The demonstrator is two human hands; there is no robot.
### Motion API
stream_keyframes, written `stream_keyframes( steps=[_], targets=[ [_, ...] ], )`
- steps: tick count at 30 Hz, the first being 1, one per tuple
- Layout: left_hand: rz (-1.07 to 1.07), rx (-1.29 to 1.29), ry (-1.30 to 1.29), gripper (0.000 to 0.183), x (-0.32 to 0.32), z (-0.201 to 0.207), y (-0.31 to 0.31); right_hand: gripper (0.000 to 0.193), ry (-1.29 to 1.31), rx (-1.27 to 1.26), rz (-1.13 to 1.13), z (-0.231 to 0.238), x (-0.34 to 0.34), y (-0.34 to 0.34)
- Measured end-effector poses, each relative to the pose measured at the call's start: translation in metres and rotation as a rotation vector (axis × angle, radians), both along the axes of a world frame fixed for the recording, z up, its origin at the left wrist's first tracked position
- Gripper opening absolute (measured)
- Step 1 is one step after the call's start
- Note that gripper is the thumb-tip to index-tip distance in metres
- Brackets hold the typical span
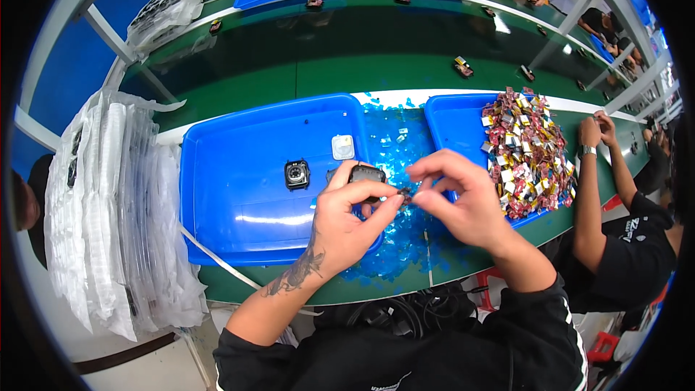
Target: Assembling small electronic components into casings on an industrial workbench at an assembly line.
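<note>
My left hand [346,226] pinches a small dark part [405,193] between thumb and forefinger, over the right edge of a blue tray [246,242]. Just behind those fingers is a black watch case [367,174]; whether the other fingers grip it is hidden. From the right, my right hand [463,199] meets the small part, its thumb tip beside it and its fingers curled. What lies between these fingertips is too small to make out. Inside the tray are another black watch case [297,174] and a pale square piece [343,147].
To the right, a second blue tray [452,127] bears a heap of small red, white and yellow parts [525,152]. Blue film scraps [394,239] litter the green bench between the trays. White wrapped stacks [119,217] stand at left. Beyond runs a green conveyor [347,65]; a co-worker's arm [590,203] is at right.
</note>
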State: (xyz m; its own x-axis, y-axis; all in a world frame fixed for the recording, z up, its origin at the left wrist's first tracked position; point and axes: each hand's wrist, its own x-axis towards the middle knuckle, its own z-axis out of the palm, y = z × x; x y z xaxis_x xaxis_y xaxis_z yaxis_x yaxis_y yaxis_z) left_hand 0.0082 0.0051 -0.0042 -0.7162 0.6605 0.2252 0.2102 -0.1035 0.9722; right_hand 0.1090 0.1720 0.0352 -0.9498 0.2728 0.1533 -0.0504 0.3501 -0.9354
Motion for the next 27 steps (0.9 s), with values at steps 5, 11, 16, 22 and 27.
stream_keyframes(
  steps=[5, 11, 16, 22, 27],
  targets=[
    [-0.019, 0.093, -0.121, 0.031, 0.001, -0.001, 0.005, 0.007, 0.218, -0.237, -0.102, -0.020, -0.006, -0.009],
    [-0.084, 0.085, -0.206, 0.046, -0.007, 0.002, -0.003, 0.015, -0.072, -0.200, -0.025, -0.004, 0.006, 0.002],
    [-0.136, -0.053, -0.155, 0.049, -0.010, 0.010, -0.009, 0.008, 0.047, -0.018, 0.100, -0.012, -0.001, -0.008],
    [-0.228, 0.220, -0.413, 0.054, -0.009, 0.018, -0.005, 0.011, 0.045, -0.548, -0.049, -0.021, -0.003, -0.019],
    [-0.130, 0.203, -0.180, 0.044, -0.004, 0.004, -0.002, 0.011, 0.075, -0.622, -0.051, -0.020, -0.004, -0.026]
  ],
)
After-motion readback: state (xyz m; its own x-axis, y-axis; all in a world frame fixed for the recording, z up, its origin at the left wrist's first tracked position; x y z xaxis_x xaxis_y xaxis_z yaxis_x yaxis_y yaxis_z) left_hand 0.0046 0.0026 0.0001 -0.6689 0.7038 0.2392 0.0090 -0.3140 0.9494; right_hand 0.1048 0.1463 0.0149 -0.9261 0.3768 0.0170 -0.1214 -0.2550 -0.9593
